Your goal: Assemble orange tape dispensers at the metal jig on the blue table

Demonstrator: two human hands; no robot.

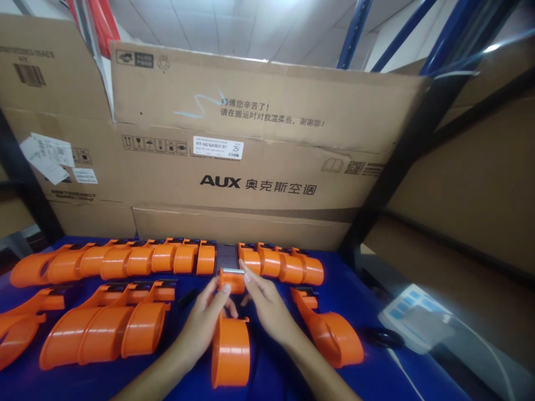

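Note:
At the middle of the blue surface, my left hand (211, 306) is closed on the upper end of an orange plastic part (230, 353), its thumb on the front. The part's wide curved band hangs down between my forearms. A silvery strip (233, 271) lies along the part's top edge. My right hand (262, 295) is at the right side of the same end, its index fingertip by the strip; its other fingers are partly hidden behind. Just beyond the strip is a dark flat rectangular object (227, 257).
Rows of similar orange parts (115, 262) line the blue surface (196, 345) at the back, left and right. A white and blue device (418, 317) with a cable sits at the right, near a black round object (387, 338). Large cardboard (251, 167) stands behind.

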